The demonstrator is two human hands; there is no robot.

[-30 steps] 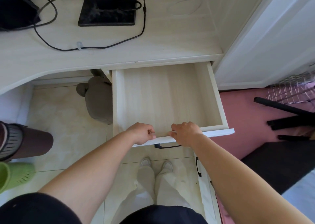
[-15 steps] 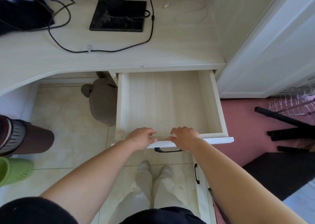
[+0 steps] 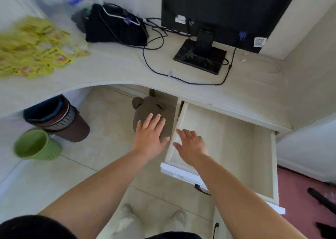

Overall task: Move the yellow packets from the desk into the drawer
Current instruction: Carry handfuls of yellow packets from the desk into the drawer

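Fingers of both the left hand (image 3: 151,137) and right hand (image 3: 190,146) were spread, empty; drawer (image 3: 236,147) open and bare, yellow packets (image 3: 34,46) all at the surface's far left edge.

Both hands are spread flat and hold nothing: the left hand (image 3: 150,137) over the floor, the right hand (image 3: 190,147) above the near-left corner of the open drawer (image 3: 236,147). Yellow packets (image 3: 34,46) lie blurred on the desk (image 3: 118,66), far left, well apart from both hands.
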